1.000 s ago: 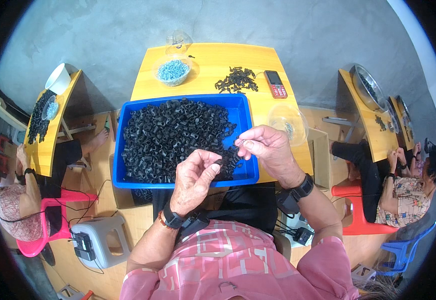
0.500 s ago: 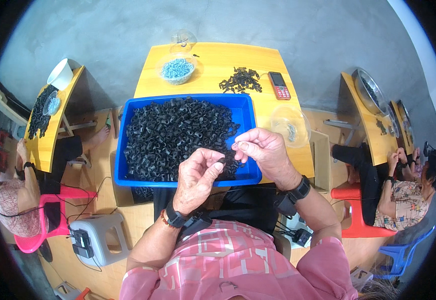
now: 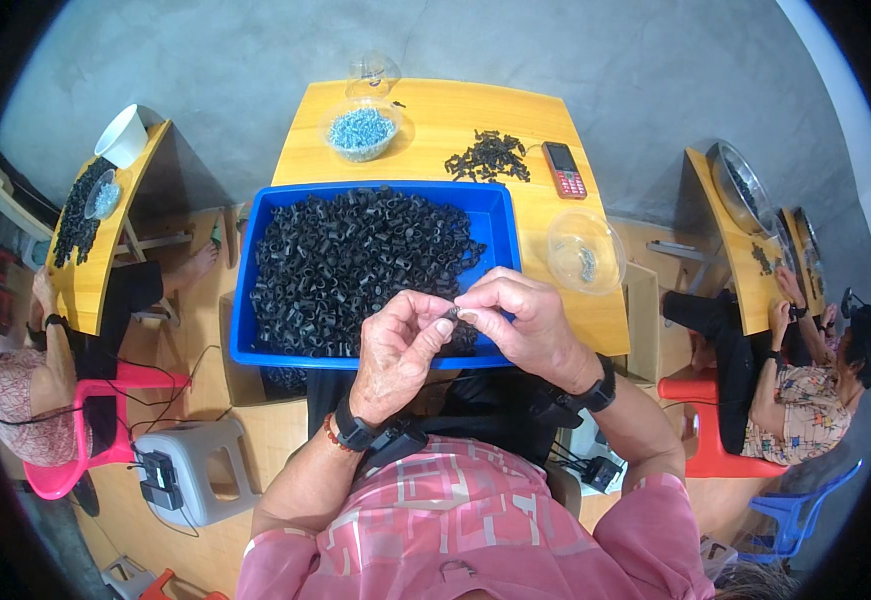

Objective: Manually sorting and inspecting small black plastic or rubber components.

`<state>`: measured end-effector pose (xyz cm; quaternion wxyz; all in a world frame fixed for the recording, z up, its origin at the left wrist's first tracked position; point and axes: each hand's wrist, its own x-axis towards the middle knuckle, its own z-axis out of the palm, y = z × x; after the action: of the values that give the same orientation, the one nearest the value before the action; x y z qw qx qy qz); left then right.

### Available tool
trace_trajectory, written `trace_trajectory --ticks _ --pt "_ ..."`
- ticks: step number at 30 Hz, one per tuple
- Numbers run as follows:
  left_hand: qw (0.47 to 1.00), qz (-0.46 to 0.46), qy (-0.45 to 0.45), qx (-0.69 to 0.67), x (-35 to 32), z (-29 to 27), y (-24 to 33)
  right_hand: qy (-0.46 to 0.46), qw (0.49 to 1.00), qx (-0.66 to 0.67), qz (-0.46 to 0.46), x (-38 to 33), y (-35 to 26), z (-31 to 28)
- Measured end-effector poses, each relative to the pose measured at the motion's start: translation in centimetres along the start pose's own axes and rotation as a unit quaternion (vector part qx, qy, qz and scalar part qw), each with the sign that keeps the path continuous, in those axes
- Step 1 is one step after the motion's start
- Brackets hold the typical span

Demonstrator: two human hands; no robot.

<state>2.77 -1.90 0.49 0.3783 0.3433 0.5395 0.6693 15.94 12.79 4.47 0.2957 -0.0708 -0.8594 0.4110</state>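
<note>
Over the near edge of a blue tray (image 3: pixel 497 232), my two hands meet at their fingertips. My left hand (image 3: pixel 398 350) pinches a small black plastic part (image 3: pixel 451 314) between thumb and forefinger. My right hand (image 3: pixel 528 322) is closed in a pinch against that part; whatever its fingertips hold is too small to make out. A heap of similar black plastic parts (image 3: pixel 346 270) fills most of the tray, leaving blue bottom showing at the right. Right of the tray stands a clear plastic bowl (image 3: pixel 586 252) with a few small metallic pieces in it.
On the yellow table (image 3: pixel 436 100) are a clear bowl of bluish-silver small pieces (image 3: pixel 363 130), a pile of black parts (image 3: pixel 491 157) and a red-black keypad phone (image 3: pixel 564 170). Other people sit at tables left and right. A grey stool (image 3: pixel 196 470) with cables stands at lower left.
My right hand has moved left and down, so its fingertips now touch the black part at my left hand. The left hand stays nearly in place.
</note>
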Motion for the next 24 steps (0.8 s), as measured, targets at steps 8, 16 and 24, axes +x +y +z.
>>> trace_trajectory --ticks 8,16,24 --pt "1.0 0.012 -0.003 0.004 0.0 -0.2 -0.1 -0.045 0.999 -0.021 0.01 0.1 -0.5 -0.3" --pt "0.996 0.007 0.004 -0.093 0.2 -0.6 -0.6 -0.044 0.998 -0.035 -0.003 -0.5 -1.7 1.0" --pt "0.993 -0.007 -0.006 -0.115 0.1 -0.6 -0.3 0.007 0.995 0.08 0.067 -0.5 -0.3 1.1"
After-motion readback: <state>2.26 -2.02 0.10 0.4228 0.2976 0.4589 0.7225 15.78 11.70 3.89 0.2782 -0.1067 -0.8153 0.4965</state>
